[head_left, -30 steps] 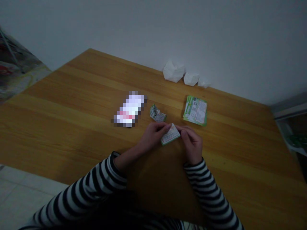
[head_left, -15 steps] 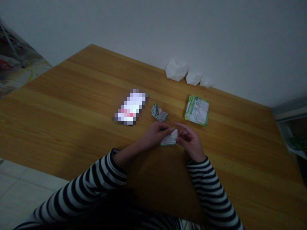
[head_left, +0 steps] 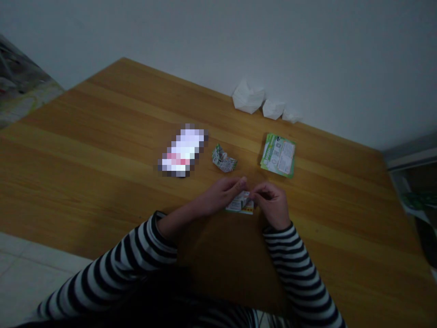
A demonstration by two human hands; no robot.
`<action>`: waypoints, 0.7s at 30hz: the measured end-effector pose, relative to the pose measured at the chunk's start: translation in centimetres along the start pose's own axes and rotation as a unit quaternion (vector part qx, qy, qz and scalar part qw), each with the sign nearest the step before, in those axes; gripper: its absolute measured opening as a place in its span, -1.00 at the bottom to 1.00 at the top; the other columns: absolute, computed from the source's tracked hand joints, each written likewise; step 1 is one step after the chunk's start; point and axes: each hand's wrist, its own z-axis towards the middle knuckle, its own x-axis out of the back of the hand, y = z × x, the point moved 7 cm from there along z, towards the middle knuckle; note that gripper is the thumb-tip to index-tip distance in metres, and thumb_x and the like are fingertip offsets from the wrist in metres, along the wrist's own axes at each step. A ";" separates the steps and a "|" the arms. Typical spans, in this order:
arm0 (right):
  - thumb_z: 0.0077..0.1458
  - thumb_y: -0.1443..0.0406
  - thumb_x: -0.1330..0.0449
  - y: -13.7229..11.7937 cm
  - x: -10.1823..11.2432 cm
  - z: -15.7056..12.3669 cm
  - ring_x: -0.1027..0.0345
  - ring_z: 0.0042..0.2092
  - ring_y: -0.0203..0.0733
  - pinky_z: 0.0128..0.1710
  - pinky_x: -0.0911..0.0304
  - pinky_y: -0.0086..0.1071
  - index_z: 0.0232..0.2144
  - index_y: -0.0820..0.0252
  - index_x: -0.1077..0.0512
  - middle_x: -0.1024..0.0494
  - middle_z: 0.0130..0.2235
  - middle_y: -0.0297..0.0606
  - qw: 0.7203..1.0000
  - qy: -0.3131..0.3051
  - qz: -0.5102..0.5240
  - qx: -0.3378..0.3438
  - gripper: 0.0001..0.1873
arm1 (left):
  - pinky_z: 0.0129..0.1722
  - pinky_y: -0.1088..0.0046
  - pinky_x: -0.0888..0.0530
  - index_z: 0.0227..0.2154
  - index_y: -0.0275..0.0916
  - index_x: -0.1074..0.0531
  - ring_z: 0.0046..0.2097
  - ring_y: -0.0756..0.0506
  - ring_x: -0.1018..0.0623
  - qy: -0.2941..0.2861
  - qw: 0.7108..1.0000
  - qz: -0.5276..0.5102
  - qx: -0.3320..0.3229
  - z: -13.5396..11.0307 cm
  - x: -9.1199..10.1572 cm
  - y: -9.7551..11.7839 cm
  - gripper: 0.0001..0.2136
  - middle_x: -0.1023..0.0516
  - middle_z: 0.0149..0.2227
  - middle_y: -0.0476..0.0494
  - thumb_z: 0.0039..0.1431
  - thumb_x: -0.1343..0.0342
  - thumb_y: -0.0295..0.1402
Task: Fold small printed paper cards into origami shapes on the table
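Between my two hands, close to the table's near side, lies a small printed paper [head_left: 241, 207], white with green and orange along its lower edge and partly folded. My left hand [head_left: 223, 193] holds its left and upper part, thumb on top. The fingers of my right hand [head_left: 272, 202] pinch the paper's right corner. Just beyond my left hand sits a folded piece of printed paper [head_left: 223, 159] with raised sides. Further right is a small stack of green and white printed leaflets [head_left: 278, 156]. My fingers hide part of the paper they hold.
A phone with a lit, blurred-out screen [head_left: 184, 150] lies left of the folded paper. Against the wall stand three white folded paper shapes [head_left: 248, 97]. The wooden table [head_left: 102, 136] meets the wall along its far edge.
My right hand's fingers have closed from spread to a pinch on the paper's corner. More of the paper's coloured lower edge now shows. The whole view has shifted slightly.
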 end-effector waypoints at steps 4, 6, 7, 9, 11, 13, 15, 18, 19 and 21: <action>-0.03 0.23 -0.38 0.0 0.5 0.0 -0.32 -0.59 -0.33 -0.60 -0.26 -0.49 -0.57 0.17 -0.45 -0.47 -0.61 -0.42 0.999 0.043 -0.010 0.015 -0.78 | -0.28 0.48 -0.41 -0.28 -0.24 -0.46 -0.27 -0.05 -0.49 0.035 0.999 0.020 -0.029 -0.1 0.5 0.8 -0.69 -0.54 -0.31 -0.07 0.13 -0.25 -0.09; -0.03 0.27 -0.37 0.0 0.6 -0.1 -0.36 -0.57 -0.32 -0.57 -0.28 -0.48 -0.56 0.17 -0.47 -0.49 -0.60 -0.40 0.998 0.062 -0.018 0.021 -0.82 | -0.28 0.47 -0.40 -0.37 -0.26 -0.48 -0.29 -0.05 -0.50 0.049 0.998 0.031 -0.028 0.0 0.8 0.6 -0.72 -0.56 -0.35 -0.09 0.09 -0.29 -0.13; -0.03 0.27 -0.38 0.0 0.6 -0.2 -0.37 -0.56 -0.31 -0.56 -0.30 -0.47 -0.56 0.17 -0.47 -0.50 -0.59 -0.39 0.997 0.070 -0.017 0.024 -0.82 | -0.29 0.47 -0.40 -0.40 -0.27 -0.50 -0.31 -0.05 -0.50 0.057 0.998 0.031 -0.024 0.1 1.1 0.3 -0.74 -0.57 -0.37 -0.10 0.10 -0.29 -0.15; -0.04 0.27 -0.38 -0.1 0.6 -0.2 -0.40 -0.55 -0.29 -0.54 -0.33 -0.45 -0.56 0.17 -0.48 -0.52 -0.59 -0.37 0.996 0.079 -0.010 0.028 -0.82 | -0.32 0.46 -0.40 -0.43 -0.28 -0.53 -0.34 -0.05 -0.50 0.070 0.997 0.024 -0.017 0.2 1.5 -0.1 -0.77 -0.58 -0.40 -0.12 0.13 -0.27 -0.19; -0.03 0.25 -0.38 -0.2 0.6 -0.2 -0.41 -0.55 -0.28 -0.54 -0.36 -0.43 -0.55 0.16 -0.46 -0.53 -0.58 -0.36 0.996 0.084 -0.002 0.029 -0.81 | -0.31 0.45 -0.41 -0.40 -0.28 -0.56 -0.33 -0.06 -0.52 0.065 0.998 0.014 -0.017 0.3 1.6 -0.3 -0.79 -0.61 -0.38 -0.14 0.16 -0.24 -0.22; 0.01 0.22 -0.36 -0.2 0.6 -0.2 -0.40 -0.57 -0.28 -0.56 -0.36 -0.43 -0.55 0.16 -0.44 -0.52 -0.59 -0.38 0.995 0.095 -0.002 0.027 -0.78 | -0.25 0.43 -0.44 -0.31 -0.26 -0.59 -0.26 -0.08 -0.55 0.054 0.998 0.005 -0.027 0.2 1.4 -0.1 -0.81 -0.64 -0.30 -0.16 0.16 -0.24 -0.22; 0.04 0.18 -0.35 -0.3 0.7 -0.2 -0.37 -0.60 -0.30 -0.59 -0.33 -0.45 -0.55 0.15 -0.40 -0.49 -0.62 -0.41 0.994 0.109 0.003 0.027 -0.73 | -0.20 0.41 -0.46 -0.26 -0.24 -0.60 -0.21 -0.10 -0.57 0.058 0.997 0.002 -0.042 0.2 1.2 0.3 -0.77 -0.64 -0.25 -0.15 0.07 -0.33 -0.23; 0.07 0.12 -0.34 -0.3 0.6 -0.4 -0.35 -0.63 -0.32 -0.63 -0.30 -0.47 -0.54 0.12 -0.35 -0.49 -0.63 -0.43 0.992 0.124 0.026 0.024 -0.67 | -0.20 0.41 -0.47 -0.33 -0.24 -0.63 -0.22 -0.10 -0.56 0.084 0.995 0.003 -0.047 0.1 1.1 0.5 -0.79 -0.62 -0.27 -0.15 -0.02 -0.40 -0.26; 0.08 0.10 -0.34 -0.2 0.4 -0.5 -0.36 -0.63 -0.31 -0.64 -0.30 -0.46 -0.54 0.11 -0.33 -0.50 -0.63 -0.42 0.992 0.124 0.032 0.021 -0.66 | -0.22 0.41 -0.47 -0.37 -0.24 -0.64 -0.24 -0.09 -0.56 0.096 0.994 -0.004 -0.043 0.1 1.1 0.4 -0.83 -0.61 -0.28 -0.15 0.01 -0.38 -0.26; 0.10 0.07 -0.32 -0.1 -0.1 -0.7 -0.39 -0.63 -0.29 -0.65 -0.31 -0.46 -0.52 0.10 -0.30 -0.54 -0.61 -0.40 0.993 0.113 0.038 0.017 -0.64 | -0.22 0.39 -0.49 -0.46 -0.24 -0.64 -0.25 -0.09 -0.57 0.118 0.992 -0.040 -0.023 0.1 1.2 0.0 -0.84 -0.62 -0.30 -0.16 0.07 -0.33 -0.24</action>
